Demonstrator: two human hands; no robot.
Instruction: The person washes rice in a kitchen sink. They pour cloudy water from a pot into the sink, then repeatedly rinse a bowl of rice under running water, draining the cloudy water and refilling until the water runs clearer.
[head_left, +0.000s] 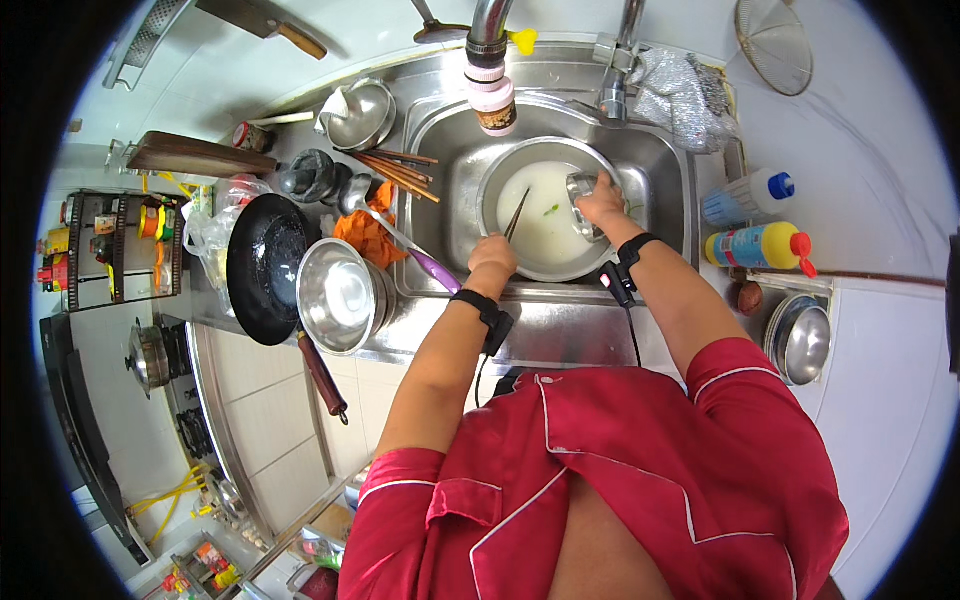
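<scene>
A wide metal basin of cloudy whitish water stands in the steel sink, with a bit of green leaf afloat. My left hand, at the basin's near left rim, grips dark chopsticks that point into the water. In my right hand is a small metal bowl, tilted at the basin's right side and partly covered by my fingers. The faucet with a pink and brown attachment hangs just beyond the basin.
Left of the sink are stacked metal bowls, a black wok, an orange cloth, a ladle, wooden chopsticks and a stone mortar. Two plastic bottles and more bowls are at the right.
</scene>
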